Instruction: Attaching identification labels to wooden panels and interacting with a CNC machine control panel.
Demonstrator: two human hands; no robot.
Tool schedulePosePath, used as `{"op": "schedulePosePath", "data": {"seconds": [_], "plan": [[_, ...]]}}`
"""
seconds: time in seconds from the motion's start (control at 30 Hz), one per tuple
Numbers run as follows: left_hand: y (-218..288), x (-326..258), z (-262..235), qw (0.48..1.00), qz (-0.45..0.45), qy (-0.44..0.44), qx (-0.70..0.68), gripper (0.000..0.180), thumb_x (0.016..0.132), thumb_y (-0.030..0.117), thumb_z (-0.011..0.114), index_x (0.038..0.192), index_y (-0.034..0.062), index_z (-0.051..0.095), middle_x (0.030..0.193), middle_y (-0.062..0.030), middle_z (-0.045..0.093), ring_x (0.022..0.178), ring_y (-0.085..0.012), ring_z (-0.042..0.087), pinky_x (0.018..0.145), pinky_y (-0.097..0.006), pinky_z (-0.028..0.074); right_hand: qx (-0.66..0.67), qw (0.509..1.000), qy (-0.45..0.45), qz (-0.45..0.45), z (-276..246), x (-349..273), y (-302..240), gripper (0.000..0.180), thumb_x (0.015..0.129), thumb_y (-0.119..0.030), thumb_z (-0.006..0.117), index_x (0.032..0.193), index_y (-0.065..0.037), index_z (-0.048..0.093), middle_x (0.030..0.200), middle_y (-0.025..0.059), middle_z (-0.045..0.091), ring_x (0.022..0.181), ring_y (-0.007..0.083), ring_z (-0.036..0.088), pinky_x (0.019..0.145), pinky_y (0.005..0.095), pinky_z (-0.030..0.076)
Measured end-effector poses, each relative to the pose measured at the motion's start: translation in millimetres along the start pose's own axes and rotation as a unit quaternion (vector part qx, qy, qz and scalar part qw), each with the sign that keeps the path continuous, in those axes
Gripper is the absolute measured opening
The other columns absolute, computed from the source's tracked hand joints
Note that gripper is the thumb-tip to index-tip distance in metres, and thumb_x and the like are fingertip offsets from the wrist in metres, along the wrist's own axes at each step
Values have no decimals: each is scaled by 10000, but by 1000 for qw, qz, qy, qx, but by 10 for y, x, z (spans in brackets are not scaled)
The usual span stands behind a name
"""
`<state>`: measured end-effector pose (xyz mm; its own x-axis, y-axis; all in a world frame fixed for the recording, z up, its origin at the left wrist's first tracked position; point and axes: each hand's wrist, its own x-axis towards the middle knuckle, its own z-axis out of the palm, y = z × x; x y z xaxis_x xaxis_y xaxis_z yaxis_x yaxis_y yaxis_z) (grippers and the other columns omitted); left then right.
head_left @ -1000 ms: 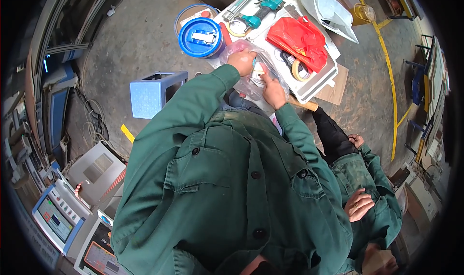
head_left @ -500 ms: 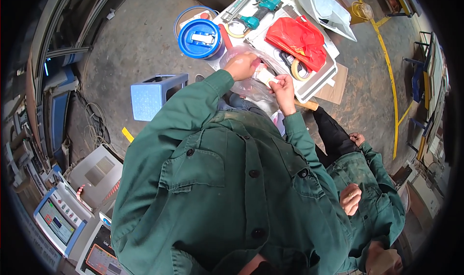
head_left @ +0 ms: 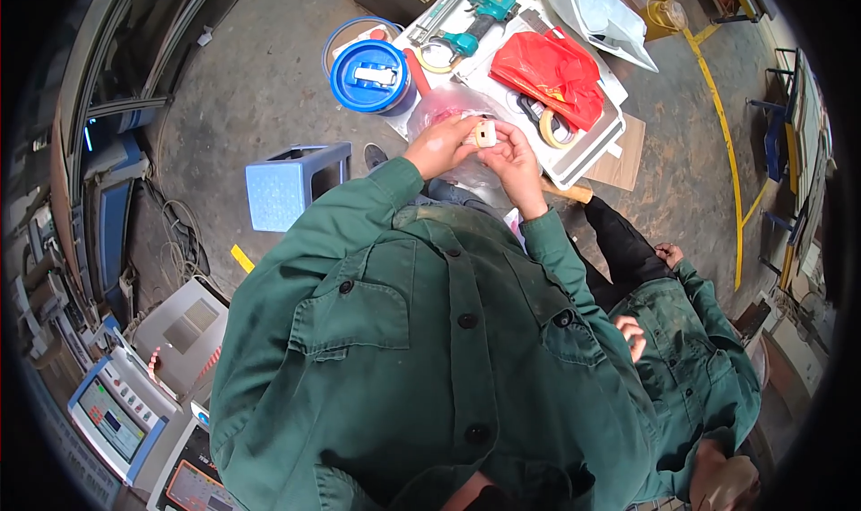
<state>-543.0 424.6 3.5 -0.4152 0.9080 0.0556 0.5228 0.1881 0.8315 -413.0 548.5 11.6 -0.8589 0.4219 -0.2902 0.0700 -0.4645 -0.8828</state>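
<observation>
A small cream-white box-like piece point(head_left: 485, 134), with a dark square opening on the face toward me, is between my two hands. My left hand point(head_left: 437, 148) closes on it from the left. From the right, the thumb and fingers of my right hand point(head_left: 514, 165) grip the same piece. Its exact kind does not show, and fingers cover most of its sides. Just beyond and under my hands lies a crumpled clear plastic bag point(head_left: 460, 100) with something pinkish in it. Right of them, a roll of yellowish tape point(head_left: 557, 129) sits partly under a red plastic bag point(head_left: 545, 69).
A blue-lidded tub point(head_left: 369, 74) stands at the table's left. Farther back lie a green nail gun point(head_left: 484, 19) and a white bag point(head_left: 601, 19). A blue stool point(head_left: 280, 192) is at the left. A co-worker in green point(head_left: 677, 340) sits close on my right.
My hands have come closer together. The pale piece, seen lengthwise before, now turns its holed end toward me. The co-worker's nearer hand has shifted left and up.
</observation>
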Motion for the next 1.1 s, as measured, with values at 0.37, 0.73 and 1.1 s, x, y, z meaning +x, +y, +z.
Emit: {"op": "schedulePosePath", "data": {"seconds": [0.37,0.73,1.1], "plan": [[-77,-137,37,988,-10,-13,-155,466,813,60,644,1260,34,517,1192,-194,581,1077,-330,582,896,-364,465,-185,978,12,-97,22,31,53,378,775,76,662,1135,-14,586,962,24,519,766,74,563,687,194,483],[-71,-150,-1,975,-60,-36,-213,548,814,67,683,1321,47,475,1224,-139,578,1113,-223,574,917,-327,458,-76,996,13,-46,46,-4,-24,307,856,-53,637,1148,-17,547,997,75,601,836,143,604,747,232,483],[188,22,-203,989,54,-116,-79,696,723,119,757,1357,132,470,1340,-84,504,1238,-267,476,1052,-383,351,404,873,-105,251,-313,114,314,439,956,-417,411,1147,-47,548,978,113,644,870,259,634,782,387,514]]}}
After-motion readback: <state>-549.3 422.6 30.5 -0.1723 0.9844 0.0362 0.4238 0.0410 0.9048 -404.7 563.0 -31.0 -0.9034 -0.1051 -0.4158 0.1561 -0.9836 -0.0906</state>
